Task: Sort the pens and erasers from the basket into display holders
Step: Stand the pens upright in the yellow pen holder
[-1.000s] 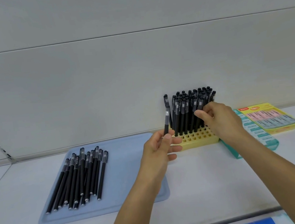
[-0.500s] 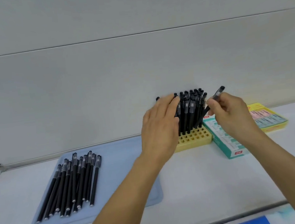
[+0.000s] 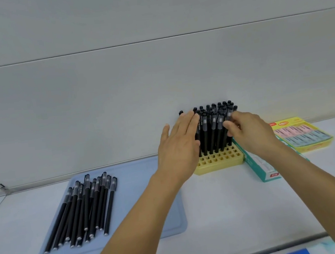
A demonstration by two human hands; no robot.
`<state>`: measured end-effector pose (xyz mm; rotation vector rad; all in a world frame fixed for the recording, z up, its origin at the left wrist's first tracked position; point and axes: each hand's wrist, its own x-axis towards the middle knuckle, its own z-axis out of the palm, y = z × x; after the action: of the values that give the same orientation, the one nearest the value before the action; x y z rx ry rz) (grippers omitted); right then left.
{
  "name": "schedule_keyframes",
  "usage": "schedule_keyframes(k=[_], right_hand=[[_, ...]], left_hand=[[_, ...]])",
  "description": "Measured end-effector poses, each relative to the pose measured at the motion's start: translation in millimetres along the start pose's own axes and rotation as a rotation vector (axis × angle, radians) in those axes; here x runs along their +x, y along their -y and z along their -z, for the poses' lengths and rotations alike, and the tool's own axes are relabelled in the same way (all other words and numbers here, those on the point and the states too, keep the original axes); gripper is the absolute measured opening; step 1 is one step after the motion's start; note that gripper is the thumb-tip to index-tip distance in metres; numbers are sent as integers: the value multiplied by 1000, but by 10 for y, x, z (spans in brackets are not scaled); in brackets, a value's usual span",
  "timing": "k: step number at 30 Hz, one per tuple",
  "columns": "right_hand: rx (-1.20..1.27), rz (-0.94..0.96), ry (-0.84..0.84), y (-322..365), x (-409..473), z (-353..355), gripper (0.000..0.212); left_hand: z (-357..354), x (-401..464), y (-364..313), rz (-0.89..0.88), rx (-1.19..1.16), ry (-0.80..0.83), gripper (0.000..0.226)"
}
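The left hand (image 3: 180, 144) was spread flat, fingers straight and close together, thumb out to the side. Its palm faced the left side of the bundle of upright pens (image 3: 215, 129) standing in the yellow holder (image 3: 220, 159), and its fingertips lay against the outermost pens there. It gripped nothing.

The right hand (image 3: 248, 132) was curled at the right side of the same bundle. Its fingertips were pressed together around one black pen (image 3: 229, 113) at the bundle's right edge, pinching the barrel below the cap; the pen stood nearly upright among the others, its lower end hidden, so whether it sat in a hole could not be told.

The holder stood on the white bench (image 3: 224, 214) close to the back wall. Its rear rows were filled with pens, while the front rows of holes showed empty. A green box (image 3: 260, 166) lay just beside the holder on the right, partly under the right forearm, and a yellow tray of erasers (image 3: 303, 132) lay further right, with pink and blue ones in it.

To the left, a pale blue tray (image 3: 150, 202) rested on the bench with a loose pile of black pens (image 3: 84, 209) lying flat on its left half, well apart from both hands.
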<state>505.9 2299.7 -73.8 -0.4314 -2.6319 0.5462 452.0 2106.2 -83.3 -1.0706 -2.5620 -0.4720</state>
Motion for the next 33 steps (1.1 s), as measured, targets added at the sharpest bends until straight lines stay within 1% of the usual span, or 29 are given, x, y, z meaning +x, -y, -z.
schedule_keyframes(k=[4,7,9,11,13,14,15,16,20,22,23,24,26,28,30,33], right_hand=[[-82,-14,76,36,1,-46,27],[-80,-82,109,26,-21,-102,27],[-112,-120,87,25,-31,-107,31],[-120,-167,18,38,-105,-123,38],[-31,-179,-84,126,-267,-169,40],[27,-155,-118,222,-361,-203,37],[69,-109,-116,350,-449,-248,33],[83,-43,-74,496,-529,-314,30],[51,251,265,1164,-769,-704,25],[99,380,393,1455,-841,-903,17],[126,449,439,1587,-871,-994,17],[140,512,485,1713,-896,-1073,22],[131,580,571,1900,-923,-1201,33],[85,591,596,1986,-919,-1300,37],[32,587,537,1971,-905,-1337,34],[-18,553,462,1872,-878,-1277,23]], left_hand=[[3,6,9,9,-11,15,64],[38,11,-7,14,-32,48,64],[85,-35,-15,15,-95,47,65],[147,-161,18,22,-167,26,65],[200,-387,130,56,-194,-11,60],[222,-528,220,90,-182,-18,58],[244,-682,330,143,-156,-18,57],[265,-842,458,213,-126,-17,57],[425,-1417,1012,552,30,-22,58],[502,-1611,1226,728,101,41,60],[534,-1671,1300,806,106,83,61],[552,-1703,1353,852,112,122,60],[560,-1704,1414,849,140,178,56],[550,-1650,1431,800,104,169,52],[531,-1573,1414,775,44,158,49],[493,-1445,1321,745,-48,168,34]])
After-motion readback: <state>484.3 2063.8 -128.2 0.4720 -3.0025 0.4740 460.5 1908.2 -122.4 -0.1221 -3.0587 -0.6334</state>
